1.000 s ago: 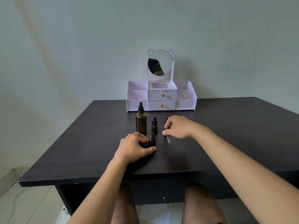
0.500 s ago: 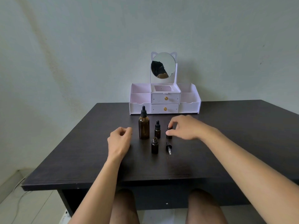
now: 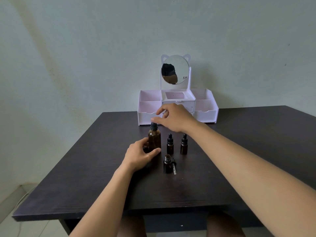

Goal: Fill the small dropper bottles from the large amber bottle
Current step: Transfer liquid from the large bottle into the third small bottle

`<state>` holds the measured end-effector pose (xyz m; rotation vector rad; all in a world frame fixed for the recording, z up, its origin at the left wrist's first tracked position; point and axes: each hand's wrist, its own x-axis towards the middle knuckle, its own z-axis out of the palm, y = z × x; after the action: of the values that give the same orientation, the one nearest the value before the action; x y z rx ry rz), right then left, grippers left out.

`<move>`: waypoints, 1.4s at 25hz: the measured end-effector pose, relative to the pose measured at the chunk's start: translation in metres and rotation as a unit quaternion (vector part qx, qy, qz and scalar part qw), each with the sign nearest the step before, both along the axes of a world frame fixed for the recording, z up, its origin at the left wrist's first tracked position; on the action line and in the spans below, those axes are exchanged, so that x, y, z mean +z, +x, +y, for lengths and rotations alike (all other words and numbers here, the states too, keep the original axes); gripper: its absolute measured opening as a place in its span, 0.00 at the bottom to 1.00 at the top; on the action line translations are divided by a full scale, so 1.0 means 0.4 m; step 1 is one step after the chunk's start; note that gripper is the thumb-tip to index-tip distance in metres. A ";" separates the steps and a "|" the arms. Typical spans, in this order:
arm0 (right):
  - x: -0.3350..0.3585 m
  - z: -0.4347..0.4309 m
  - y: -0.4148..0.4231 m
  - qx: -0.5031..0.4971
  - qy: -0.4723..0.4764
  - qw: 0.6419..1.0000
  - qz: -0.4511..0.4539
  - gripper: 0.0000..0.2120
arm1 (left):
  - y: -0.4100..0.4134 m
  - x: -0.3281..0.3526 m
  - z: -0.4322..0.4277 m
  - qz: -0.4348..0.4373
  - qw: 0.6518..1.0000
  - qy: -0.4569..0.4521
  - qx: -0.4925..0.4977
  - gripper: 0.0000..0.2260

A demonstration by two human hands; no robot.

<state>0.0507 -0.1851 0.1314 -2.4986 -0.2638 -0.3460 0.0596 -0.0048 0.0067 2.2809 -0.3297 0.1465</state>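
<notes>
The large amber bottle (image 3: 154,138) stands upright on the dark table with its black dropper cap on. My left hand (image 3: 139,155) grips the bottle's lower body, thumb in front. My right hand (image 3: 174,117) hovers just right of the cap, thumb and forefinger spread apart, holding nothing. Two small capped dropper bottles (image 3: 170,144) (image 3: 184,144) stand to the right of the large one. A third small bottle (image 3: 167,164) stands uncapped nearer to me, and its dropper cap (image 3: 173,166) lies on the table beside it.
A white organiser (image 3: 206,110) with drawers and a round mirror (image 3: 176,69) stands at the table's back edge against the wall. The dark table (image 3: 239,142) ends just in front of my knees.
My left hand moved right and took hold of the large amber bottle. My right hand left the small bottles and rose to the large bottle's cap.
</notes>
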 end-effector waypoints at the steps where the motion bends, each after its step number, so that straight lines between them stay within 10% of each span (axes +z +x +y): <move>1: -0.012 0.009 0.008 -0.002 0.015 1.000 0.002 0.20 | 0.002 -0.003 -0.001 -0.002 1.000 0.004 0.000 0.23; 35: -0.036 0.030 0.005 0.035 0.298 0.949 -0.098 0.05 | 0.008 -0.012 -0.004 -0.036 0.999 0.032 0.008 0.21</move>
<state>0.0527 -0.1730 0.1170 -1.8572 -0.2770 -0.5552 0.0629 -0.0062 0.0020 2.3453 -0.3592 0.2293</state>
